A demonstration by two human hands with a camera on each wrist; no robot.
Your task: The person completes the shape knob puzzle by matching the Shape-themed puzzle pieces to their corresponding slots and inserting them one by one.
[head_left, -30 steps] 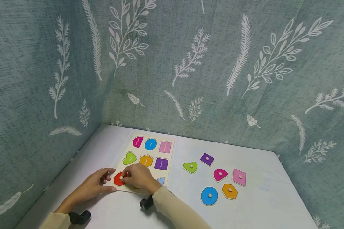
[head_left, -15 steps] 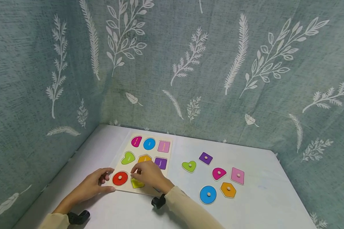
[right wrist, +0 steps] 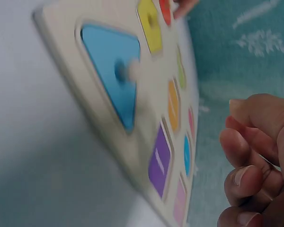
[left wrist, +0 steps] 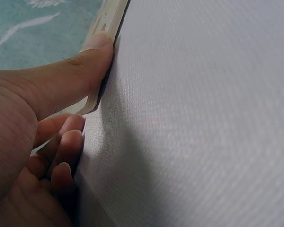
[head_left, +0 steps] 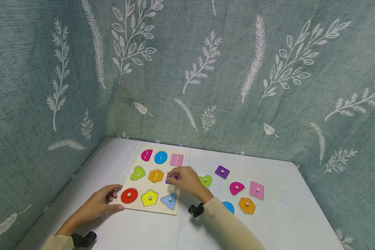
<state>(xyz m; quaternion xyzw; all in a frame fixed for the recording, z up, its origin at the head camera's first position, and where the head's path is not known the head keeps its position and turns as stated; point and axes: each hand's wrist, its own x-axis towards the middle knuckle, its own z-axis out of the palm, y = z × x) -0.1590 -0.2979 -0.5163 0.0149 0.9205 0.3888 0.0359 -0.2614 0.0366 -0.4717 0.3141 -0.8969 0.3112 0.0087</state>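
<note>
A: What is shown?

B: On a bench (head_left: 284,218), a board (head_left: 163,186) is braced at its near left corner by the thumb of the left hand (head_left: 97,205), its other fingers loosely bent. The purple recess (right wrist: 161,161) is partly covered by the right hand (head_left: 189,181), its fingers half-curled and nothing gripped. Red circle (head_left: 126,198), pentagon (head_left: 146,198) and triangle (head_left: 169,205) are seated; six loose pieces (head_left: 247,208) are scattered to the right.

A: What could go wrong?

B: The blue circle (head_left: 228,206) might be nudged by a lowered sleeve (head_left: 231,225); the board might be shifted if thumb pressure is eased.

A: And since half a second ago?

B: The right hand has been moved rightward; pentagon and triangle are uncovered, part of the heart (head_left: 207,180) hidden.
</note>
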